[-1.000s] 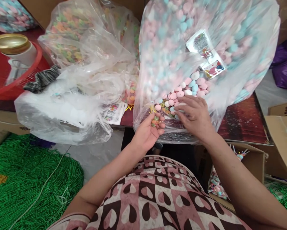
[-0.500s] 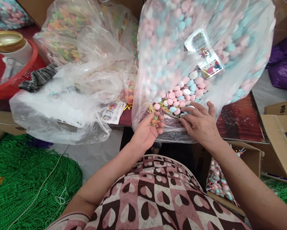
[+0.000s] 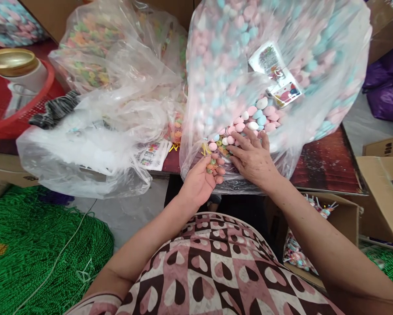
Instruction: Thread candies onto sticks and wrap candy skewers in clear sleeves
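My left hand (image 3: 201, 177) is palm up at the mouth of a large clear plastic bag (image 3: 201, 105), its fingers curled around small green and orange ring-shaped candies (image 3: 211, 165). Yellow twist ties (image 3: 205, 149) stick up by its thumb and index finger. My right hand (image 3: 254, 159) reaches over the bag's opening with fingers spread, touching the loose sweets; its fingertips are partly among them. Pink, blue and white egg-shaped candies (image 3: 261, 114) lie in the opening, with a few small ring candies (image 3: 223, 151) between the two hands.
Printed cards (image 3: 275, 74) lie on the big bag. To the left are a bag of coloured rings (image 3: 91, 48), a crumpled clear bag (image 3: 85, 166) and a red basket (image 3: 35, 103). An open carton (image 3: 341, 218) stands below right; green strands (image 3: 45, 249) cover the lower left.
My right hand has moved left across the sweets, closer to my left hand, covering some of them. My left hand stays in place with the ring candies.
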Demonstrator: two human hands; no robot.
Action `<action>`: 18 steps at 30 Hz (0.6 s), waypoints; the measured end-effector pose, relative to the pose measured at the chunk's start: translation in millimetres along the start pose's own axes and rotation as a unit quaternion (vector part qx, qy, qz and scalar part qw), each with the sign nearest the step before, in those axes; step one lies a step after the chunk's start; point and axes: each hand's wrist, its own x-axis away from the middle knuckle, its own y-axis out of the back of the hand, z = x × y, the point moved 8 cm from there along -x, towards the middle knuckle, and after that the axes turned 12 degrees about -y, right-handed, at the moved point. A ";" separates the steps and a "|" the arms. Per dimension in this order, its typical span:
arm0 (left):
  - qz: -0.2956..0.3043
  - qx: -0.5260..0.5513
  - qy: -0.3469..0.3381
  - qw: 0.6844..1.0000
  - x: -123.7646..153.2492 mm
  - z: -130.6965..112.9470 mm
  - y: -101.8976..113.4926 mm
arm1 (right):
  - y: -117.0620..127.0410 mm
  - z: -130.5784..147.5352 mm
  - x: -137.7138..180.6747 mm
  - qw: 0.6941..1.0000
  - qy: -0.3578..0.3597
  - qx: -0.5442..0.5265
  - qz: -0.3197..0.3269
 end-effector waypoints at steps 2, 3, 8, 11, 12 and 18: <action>0.005 0.001 -0.003 1.000 -0.1 0.0 -1.0 | 0.3 2.1 1.6 1.000 0.007 0.000 0.013; 0.008 0.002 -0.004 1.000 -0.1 0.0 -1.6 | 0.3 3.4 2.0 1.000 0.009 -0.002 0.018; 0.006 0.000 -0.005 1.000 0.2 -0.4 -1.1 | -1.5 5.5 0.9 0.999 -0.025 -0.023 -0.013; 0.005 -0.001 -0.004 1.000 0.4 -0.3 -0.9 | -4.6 4.9 0.8 0.998 -0.044 -0.019 -0.032; 0.008 0.000 -0.004 1.000 0.4 -0.2 -1.1 | -5.7 5.0 0.9 0.998 -0.046 -0.016 -0.030; 0.017 -0.002 -0.014 1.000 -0.7 0.1 -0.9 | -8.7 3.6 1.0 0.997 -0.057 -0.056 0.002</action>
